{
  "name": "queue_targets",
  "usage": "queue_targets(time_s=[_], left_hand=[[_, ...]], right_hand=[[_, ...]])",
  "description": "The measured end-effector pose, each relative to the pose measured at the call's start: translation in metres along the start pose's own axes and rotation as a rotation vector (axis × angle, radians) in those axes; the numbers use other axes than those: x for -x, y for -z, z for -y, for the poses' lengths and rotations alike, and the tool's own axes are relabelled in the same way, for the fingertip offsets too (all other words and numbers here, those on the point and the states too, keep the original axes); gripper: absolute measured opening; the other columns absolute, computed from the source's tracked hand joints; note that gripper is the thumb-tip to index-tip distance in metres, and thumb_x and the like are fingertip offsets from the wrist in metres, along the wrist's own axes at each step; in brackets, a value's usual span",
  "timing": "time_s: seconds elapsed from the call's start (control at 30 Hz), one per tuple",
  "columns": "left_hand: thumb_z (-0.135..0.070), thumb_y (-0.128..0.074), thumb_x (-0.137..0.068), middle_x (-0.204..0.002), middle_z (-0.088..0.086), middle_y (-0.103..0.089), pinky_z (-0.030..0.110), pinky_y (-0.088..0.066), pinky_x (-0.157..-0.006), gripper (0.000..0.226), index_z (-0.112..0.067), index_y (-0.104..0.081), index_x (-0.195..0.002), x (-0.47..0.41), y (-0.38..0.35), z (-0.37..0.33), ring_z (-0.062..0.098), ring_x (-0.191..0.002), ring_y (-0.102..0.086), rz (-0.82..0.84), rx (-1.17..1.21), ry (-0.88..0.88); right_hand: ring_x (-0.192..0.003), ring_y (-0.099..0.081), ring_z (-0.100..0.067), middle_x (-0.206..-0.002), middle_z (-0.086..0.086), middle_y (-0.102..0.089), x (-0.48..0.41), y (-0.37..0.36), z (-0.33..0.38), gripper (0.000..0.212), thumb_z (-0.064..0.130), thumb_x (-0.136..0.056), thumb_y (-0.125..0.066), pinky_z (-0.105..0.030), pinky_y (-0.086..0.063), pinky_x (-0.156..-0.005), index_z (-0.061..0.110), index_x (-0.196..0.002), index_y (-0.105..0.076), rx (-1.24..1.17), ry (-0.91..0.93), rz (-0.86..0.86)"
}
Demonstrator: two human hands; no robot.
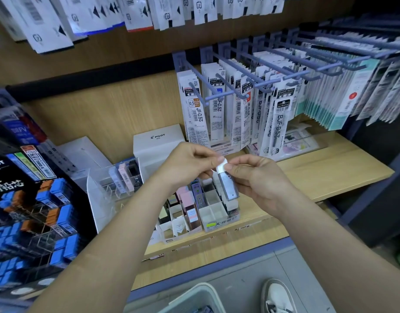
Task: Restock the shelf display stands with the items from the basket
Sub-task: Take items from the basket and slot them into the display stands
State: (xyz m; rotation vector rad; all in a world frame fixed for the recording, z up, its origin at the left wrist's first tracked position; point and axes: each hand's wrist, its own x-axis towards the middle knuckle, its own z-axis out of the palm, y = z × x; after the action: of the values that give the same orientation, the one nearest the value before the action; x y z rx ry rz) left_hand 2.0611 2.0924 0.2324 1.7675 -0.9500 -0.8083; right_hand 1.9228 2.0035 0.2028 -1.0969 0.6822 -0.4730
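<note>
A small grey lead case [228, 185] with a white cap is held upright above a white divided display stand [219, 219] on the wooden shelf. My right hand [260, 179] grips the case's body. The fingertips of my left hand [190, 163] pinch the white cap at its top. The stand has several slots, some holding pink and grey cases [190, 204]. The basket [194, 299] shows at the bottom edge, on the floor.
A clear acrylic stand [114, 184] with a few cases sits left of the divided one. A white Pilot box [158, 143] stands behind. Hanging refill packs [244, 109] fill pegs at the right. Blue and orange cases [48, 213] fill a rack at the left. My shoe [277, 297] is below.
</note>
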Motion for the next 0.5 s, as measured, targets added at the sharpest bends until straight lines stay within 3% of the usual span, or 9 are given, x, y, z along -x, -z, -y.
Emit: queue_targets(time_s=[0.1, 0.23, 0.33, 0.5], left_hand=[[-0.009, -0.076, -0.077, -0.073, 0.012, -0.07, 0.023, -0.057, -0.064, 0.009, -0.007, -0.073, -0.085, 0.0, 0.003, -0.001, 0.014, -0.062, -0.063, -0.077, 0.003, -0.006], [-0.014, -0.079, -0.075, -0.069, 0.004, -0.071, 0.027, -0.057, -0.068, 0.006, -0.016, -0.074, -0.076, -0.001, 0.016, 0.005, 0.012, -0.061, -0.064, -0.222, -0.298, -0.081], [-0.022, -0.079, -0.076, -0.072, -0.006, -0.07, 0.024, -0.054, -0.07, 0.006, -0.021, -0.073, -0.077, 0.003, 0.01, 0.012, 0.007, -0.068, -0.064, -0.141, -0.59, -0.095], [-0.023, -0.074, -0.081, -0.074, -0.01, -0.065, 0.022, -0.05, -0.073, 0.002, -0.022, -0.072, -0.082, 0.001, -0.002, 0.028, 0.009, -0.075, -0.063, -0.155, -0.724, -0.124]], right_hand=[[-0.081, -0.067, -0.026, -0.088, -0.014, -0.073, 0.0, -0.001, 0.0, 0.006, 0.008, -0.084, -0.071, -0.037, -0.056, -0.081, 0.01, -0.081, -0.067, 0.011, -0.008, -0.02], [-0.075, -0.065, -0.017, -0.085, -0.007, -0.072, -0.003, 0.007, 0.0, 0.004, 0.011, -0.093, -0.063, -0.025, -0.054, -0.068, 0.011, -0.091, -0.067, 0.08, -0.034, -0.143], [-0.072, -0.062, -0.016, -0.082, -0.007, -0.07, -0.005, 0.01, -0.002, 0.009, 0.005, -0.093, -0.059, -0.024, -0.052, -0.065, 0.01, -0.091, -0.066, 0.112, -0.053, -0.174], [-0.072, -0.062, -0.017, -0.08, -0.007, -0.068, -0.006, 0.009, -0.004, 0.012, 0.002, -0.092, -0.057, -0.026, -0.052, -0.066, 0.01, -0.089, -0.066, 0.133, -0.067, -0.174]])
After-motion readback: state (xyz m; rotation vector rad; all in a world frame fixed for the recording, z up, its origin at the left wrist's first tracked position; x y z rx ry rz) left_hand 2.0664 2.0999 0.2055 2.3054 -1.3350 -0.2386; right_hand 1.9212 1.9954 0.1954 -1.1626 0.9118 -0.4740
